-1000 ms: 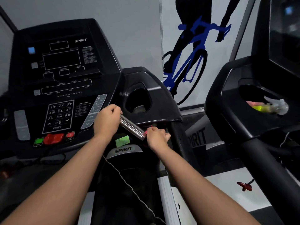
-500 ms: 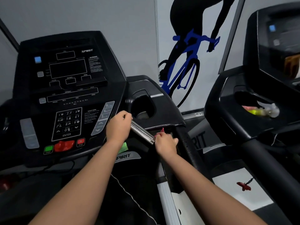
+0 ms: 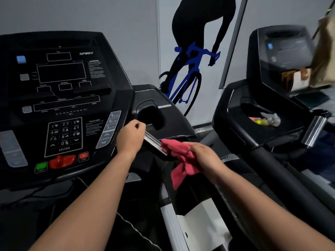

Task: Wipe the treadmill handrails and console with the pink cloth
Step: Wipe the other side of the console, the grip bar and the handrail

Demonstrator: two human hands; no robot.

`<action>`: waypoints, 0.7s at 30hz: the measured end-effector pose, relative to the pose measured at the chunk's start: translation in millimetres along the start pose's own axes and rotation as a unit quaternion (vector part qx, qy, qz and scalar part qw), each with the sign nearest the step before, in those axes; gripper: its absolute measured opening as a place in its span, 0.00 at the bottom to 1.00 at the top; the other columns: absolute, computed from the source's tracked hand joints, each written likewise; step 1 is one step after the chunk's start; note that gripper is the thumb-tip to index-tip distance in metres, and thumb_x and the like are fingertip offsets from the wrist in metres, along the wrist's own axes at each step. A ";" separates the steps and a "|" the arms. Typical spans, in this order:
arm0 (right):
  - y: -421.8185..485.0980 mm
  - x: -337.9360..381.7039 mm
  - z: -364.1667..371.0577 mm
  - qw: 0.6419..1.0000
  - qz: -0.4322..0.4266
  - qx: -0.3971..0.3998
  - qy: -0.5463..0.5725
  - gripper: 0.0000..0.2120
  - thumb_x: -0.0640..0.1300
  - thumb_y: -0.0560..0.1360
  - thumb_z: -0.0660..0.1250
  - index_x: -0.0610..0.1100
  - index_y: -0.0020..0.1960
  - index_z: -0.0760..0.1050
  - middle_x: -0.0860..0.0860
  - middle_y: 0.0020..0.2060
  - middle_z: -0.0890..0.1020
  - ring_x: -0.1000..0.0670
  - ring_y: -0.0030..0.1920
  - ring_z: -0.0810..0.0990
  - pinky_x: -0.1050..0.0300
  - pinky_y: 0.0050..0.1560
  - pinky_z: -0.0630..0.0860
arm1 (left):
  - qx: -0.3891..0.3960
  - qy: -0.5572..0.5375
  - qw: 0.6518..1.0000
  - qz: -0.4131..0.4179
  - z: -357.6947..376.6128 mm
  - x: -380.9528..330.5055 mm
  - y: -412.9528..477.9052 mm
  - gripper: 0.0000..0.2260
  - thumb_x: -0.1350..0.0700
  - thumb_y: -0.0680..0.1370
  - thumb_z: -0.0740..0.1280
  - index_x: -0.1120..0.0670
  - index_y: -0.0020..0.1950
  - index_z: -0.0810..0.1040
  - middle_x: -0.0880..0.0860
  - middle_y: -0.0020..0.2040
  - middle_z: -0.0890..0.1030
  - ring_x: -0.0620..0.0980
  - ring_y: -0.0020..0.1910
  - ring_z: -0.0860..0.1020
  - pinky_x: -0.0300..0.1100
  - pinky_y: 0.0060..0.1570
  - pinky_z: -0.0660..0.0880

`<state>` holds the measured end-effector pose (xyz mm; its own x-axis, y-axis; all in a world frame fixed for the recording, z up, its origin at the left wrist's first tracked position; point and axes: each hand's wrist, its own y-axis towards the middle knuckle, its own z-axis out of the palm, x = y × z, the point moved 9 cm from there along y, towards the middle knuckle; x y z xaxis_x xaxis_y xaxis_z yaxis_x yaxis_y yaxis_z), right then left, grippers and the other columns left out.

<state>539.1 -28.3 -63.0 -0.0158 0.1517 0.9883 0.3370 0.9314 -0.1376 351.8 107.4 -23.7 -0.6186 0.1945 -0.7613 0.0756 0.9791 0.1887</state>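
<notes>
A black treadmill console (image 3: pixel 61 98) with keypad and red stop key fills the left of the head view. A short chrome handrail grip (image 3: pixel 154 142) juts out beside its cup holder (image 3: pixel 150 117). My left hand (image 3: pixel 130 136) is curled round the upper end of that chrome grip. My right hand (image 3: pixel 204 156) holds the pink cloth (image 3: pixel 179 160), bunched, against the lower end of the grip, with a loose tail hanging below. The black side handrail (image 3: pixel 226 200) runs down toward me under my right forearm.
A second treadmill (image 3: pixel 262 109) stands to the right, its tray holding a spray bottle (image 3: pixel 268 119) and its own chrome grip (image 3: pixel 313 129). A bag (image 3: pixel 297 77) sits on its console. A cyclist wall graphic (image 3: pixel 192 57) is behind.
My right hand has slid back off the chrome grip's lower end, and the pink cloth, before nearly hidden in the fist, now shows and hangs loose. My left hand stays on the grip.
</notes>
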 end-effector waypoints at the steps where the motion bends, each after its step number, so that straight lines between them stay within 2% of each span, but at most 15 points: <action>1: 1.6 6.9 -11.7 1.000 -0.004 -0.014 -0.003 0.15 0.35 0.77 0.56 0.47 0.47 0.80 0.48 0.41 0.84 0.54 0.37 0.80 0.62 0.39 0.75 | 0.001 -0.002 1.000 0.001 -0.1 0.0 -0.2 0.12 0.52 0.77 0.57 0.53 0.44 0.79 0.51 0.33 0.77 0.50 0.33 0.74 0.43 0.30 0.64; 4: 6.7 38.8 -41.8 0.997 -0.052 -0.032 -0.041 0.14 0.37 0.79 0.56 0.51 0.55 0.76 0.53 0.39 0.83 0.58 0.31 0.79 0.65 0.30 0.75 | -0.002 0.005 1.000 0.004 -1.8 -1.9 0.5 0.12 0.53 0.78 0.57 0.55 0.45 0.78 0.54 0.37 0.78 0.50 0.34 0.73 0.43 0.32 0.66; 6: 13.0 60.3 -58.3 0.991 -0.108 -0.031 -0.067 0.17 0.34 0.79 0.55 0.52 0.59 0.73 0.54 0.38 0.80 0.59 0.29 0.77 0.66 0.28 0.72 | -0.008 0.010 1.000 0.004 -2.7 -2.7 0.0 0.12 0.53 0.78 0.57 0.55 0.45 0.78 0.54 0.38 0.78 0.47 0.33 0.72 0.42 0.32 0.66; 8: 25.5 64.3 -71.1 0.986 -0.137 -0.019 -0.095 0.20 0.33 0.78 0.54 0.53 0.60 0.72 0.52 0.42 0.80 0.56 0.32 0.76 0.64 0.30 0.72 | -0.010 0.013 1.000 -0.002 -1.5 -2.4 -2.0 0.11 0.53 0.78 0.57 0.55 0.45 0.78 0.54 0.37 0.78 0.47 0.32 0.71 0.43 0.32 0.65; 10: 42.0 50.0 -74.7 0.985 -0.120 0.016 -0.121 0.21 0.31 0.78 0.53 0.54 0.59 0.72 0.49 0.45 0.79 0.54 0.31 0.75 0.62 0.29 0.70 | -0.010 0.009 1.000 -0.011 -0.2 -1.1 -3.3 0.11 0.54 0.78 0.57 0.55 0.44 0.78 0.55 0.37 0.78 0.48 0.32 0.71 0.43 0.31 0.64; 12: 58.5 18.5 -64.3 0.978 -0.054 0.070 -0.188 0.21 0.30 0.77 0.53 0.49 0.61 0.72 0.48 0.43 0.77 0.57 0.27 0.74 0.65 0.27 0.69 | -0.014 0.006 1.000 -0.013 -0.3 -1.6 -2.7 0.11 0.55 0.78 0.57 0.55 0.44 0.78 0.56 0.38 0.79 0.48 0.32 0.70 0.43 0.31 0.64; 13: 64.3 -3.4 -56.0 0.964 -0.013 0.103 -0.245 0.20 0.30 0.77 0.54 0.46 0.65 0.70 0.47 0.44 0.78 0.59 0.30 0.77 0.66 0.29 0.71 | -0.017 0.004 1.000 -0.012 -1.0 -1.7 -2.3 0.11 0.55 0.78 0.57 0.55 0.43 0.78 0.56 0.38 0.79 0.48 0.32 0.70 0.43 0.31 0.64; 14: 69.5 -23.7 -50.1 0.949 0.020 0.121 -0.290 0.21 0.32 0.78 0.55 0.44 0.70 0.66 0.44 0.50 0.78 0.59 0.40 0.80 0.65 0.39 0.75 | -0.022 0.001 1.000 -0.011 -1.0 -1.7 -2.0 0.11 0.55 0.78 0.58 0.55 0.43 0.78 0.55 0.38 0.79 0.48 0.32 0.71 0.43 0.32 0.65; 15: 76.6 -40.2 -47.0 0.940 0.030 0.123 -0.316 0.24 0.36 0.79 0.57 0.43 0.74 0.61 0.41 0.60 0.75 0.55 0.54 0.79 0.64 0.53 0.73 | -0.026 -0.002 1.000 -0.012 -0.5 -1.8 -1.3 0.11 0.55 0.77 0.58 0.54 0.42 0.78 0.55 0.37 0.78 0.49 0.33 0.71 0.43 0.32 0.65; 16: 80.8 -50.3 -45.0 0.941 0.037 0.112 -0.317 0.27 0.42 0.79 0.60 0.44 0.76 0.55 0.40 0.68 0.69 0.49 0.65 0.72 0.60 0.64 0.66 | -0.030 -0.004 0.999 -0.012 0.7 -1.2 -0.8 0.11 0.55 0.77 0.58 0.54 0.41 0.78 0.55 0.37 0.78 0.50 0.33 0.71 0.43 0.32 0.65; 17: 85.7 -59.2 -45.2 0.948 0.052 0.084 -0.303 0.33 0.50 0.78 0.62 0.46 0.77 0.50 0.40 0.72 0.63 0.45 0.70 0.66 0.55 0.70 0.61 | -0.033 -0.006 0.999 -0.012 1.3 -0.6 -0.5 0.11 0.55 0.77 0.58 0.54 0.41 0.78 0.55 0.36 0.78 0.50 0.33 0.71 0.44 0.32 0.65; 18: 90.1 -66.3 -47.7 0.946 0.072 0.049 -0.312 0.39 0.59 0.76 0.62 0.47 0.78 0.47 0.41 0.75 0.58 0.41 0.73 0.61 0.49 0.72 0.57 | -0.037 -0.006 0.999 -0.013 1.8 0.5 0.1 0.11 0.55 0.77 0.58 0.54 0.40 0.77 0.54 0.35 0.77 0.51 0.33 0.71 0.44 0.32 0.65; 19: 92.4 -70.6 -49.7 0.929 0.095 0.017 -0.358 0.44 0.67 0.73 0.60 0.49 0.78 0.43 0.42 0.76 0.53 0.38 0.74 0.56 0.43 0.73 0.55 | -0.040 -0.006 0.999 -0.016 2.4 2.5 1.0 0.11 0.55 0.77 0.58 0.53 0.40 0.77 0.53 0.34 0.76 0.50 0.33 0.71 0.44 0.32 0.64; 21: 89.2 -74.7 -50.4 0.874 0.141 -0.019 -0.465 0.51 0.74 0.69 0.57 0.49 0.78 0.38 0.40 0.76 0.48 0.32 0.73 0.54 0.36 0.71 0.54 | -0.042 -0.009 0.999 -0.021 2.7 4.8 2.4 0.11 0.56 0.77 0.58 0.52 0.38 0.77 0.50 0.31 0.74 0.50 0.31 0.70 0.43 0.30 0.63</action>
<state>617.8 26.8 -145.8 -0.6798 0.5928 0.4317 0.4819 0.8048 -0.3464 351.2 110.8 -28.6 -0.6060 0.1552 -0.7802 -0.0165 0.9781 0.2074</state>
